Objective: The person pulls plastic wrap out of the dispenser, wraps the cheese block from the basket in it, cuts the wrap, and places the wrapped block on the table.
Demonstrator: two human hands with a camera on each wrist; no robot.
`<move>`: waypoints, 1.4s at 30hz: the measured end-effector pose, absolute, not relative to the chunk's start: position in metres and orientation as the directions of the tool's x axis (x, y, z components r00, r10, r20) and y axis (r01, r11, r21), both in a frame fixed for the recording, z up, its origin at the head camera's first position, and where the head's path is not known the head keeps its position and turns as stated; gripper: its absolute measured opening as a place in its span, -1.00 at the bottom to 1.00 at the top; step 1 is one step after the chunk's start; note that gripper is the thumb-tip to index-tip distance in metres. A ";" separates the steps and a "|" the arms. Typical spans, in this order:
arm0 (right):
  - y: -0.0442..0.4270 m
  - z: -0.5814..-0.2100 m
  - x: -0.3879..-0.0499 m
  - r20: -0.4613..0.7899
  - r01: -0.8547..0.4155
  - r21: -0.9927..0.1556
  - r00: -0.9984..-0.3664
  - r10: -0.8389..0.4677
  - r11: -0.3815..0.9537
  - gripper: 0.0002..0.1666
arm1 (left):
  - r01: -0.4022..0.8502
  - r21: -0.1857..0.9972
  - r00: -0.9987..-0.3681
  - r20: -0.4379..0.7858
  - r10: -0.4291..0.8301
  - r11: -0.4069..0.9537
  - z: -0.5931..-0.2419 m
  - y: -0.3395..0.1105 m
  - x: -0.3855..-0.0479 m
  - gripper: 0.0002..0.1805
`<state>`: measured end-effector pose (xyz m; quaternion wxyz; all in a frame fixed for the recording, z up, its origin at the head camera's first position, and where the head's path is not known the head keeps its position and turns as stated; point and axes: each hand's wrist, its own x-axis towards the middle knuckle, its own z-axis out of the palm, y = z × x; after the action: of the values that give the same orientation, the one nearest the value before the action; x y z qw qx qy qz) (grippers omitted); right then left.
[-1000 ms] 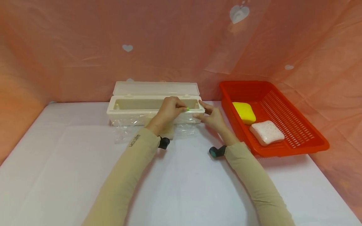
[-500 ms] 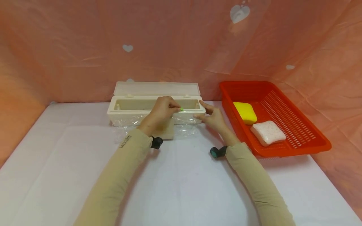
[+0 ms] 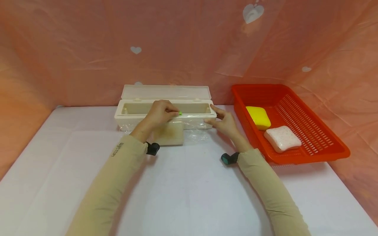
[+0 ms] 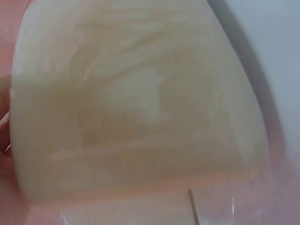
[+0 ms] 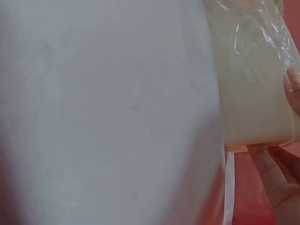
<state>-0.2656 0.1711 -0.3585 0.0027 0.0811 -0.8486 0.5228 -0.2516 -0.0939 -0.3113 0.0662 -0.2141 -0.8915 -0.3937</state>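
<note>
A long white box (image 3: 137, 117) stands at the back of the table with its lid (image 3: 165, 92) raised. My left hand (image 3: 157, 115) pinches a small green tab (image 3: 180, 113) at the box's front top edge. The right hand (image 3: 225, 124) grips the box's right end between thumb and fingers, also seen in the right wrist view, where the hand (image 5: 281, 187) is at the box's end. Clear plastic film (image 3: 195, 134) hangs down the front onto the table. A pale block (image 3: 169, 133) is in front of the box; it fills much of the left wrist view.
On the right, a red basket (image 3: 307, 159) holds a yellow sponge (image 3: 259, 117) and a speckled white sponge-like block (image 3: 282, 139). A pink curtain (image 3: 183, 42) with white hearts hangs behind the white-covered table (image 3: 189, 193).
My left hand has moved left along the box's front edge with the green tab, uncovering more of the pale block. The right hand has kept its grip on the box's end.
</note>
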 end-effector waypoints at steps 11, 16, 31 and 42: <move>0.173 -0.357 -0.265 0.080 -0.139 -0.877 -0.986 -0.145 0.461 -0.18 | 0.394 0.678 -0.918 0.254 0.305 0.621 -0.312 -0.114 -0.249 -0.81; 0.171 -0.357 -0.264 0.072 -0.131 -0.877 -0.987 -0.144 0.462 -0.17 | 0.427 0.660 -0.903 0.275 0.330 0.618 -0.313 -0.120 -0.251 -0.81; 0.171 -0.359 -0.265 0.087 -0.144 -0.873 -0.986 -0.143 0.465 -0.18 | 0.423 0.622 -0.906 0.280 0.317 0.659 -0.310 -0.146 -0.245 -0.83; 0.174 -0.362 -0.266 0.167 -0.224 -0.886 -0.971 -0.171 0.407 -0.18 | 0.379 0.611 -0.925 0.233 0.300 0.695 -0.308 -0.169 -0.238 -0.80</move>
<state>-0.2665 0.1740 -0.3620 0.0251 0.1178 -0.8383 0.5317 -0.2385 -0.1692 -0.3084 0.0578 -0.1847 -0.9188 -0.3440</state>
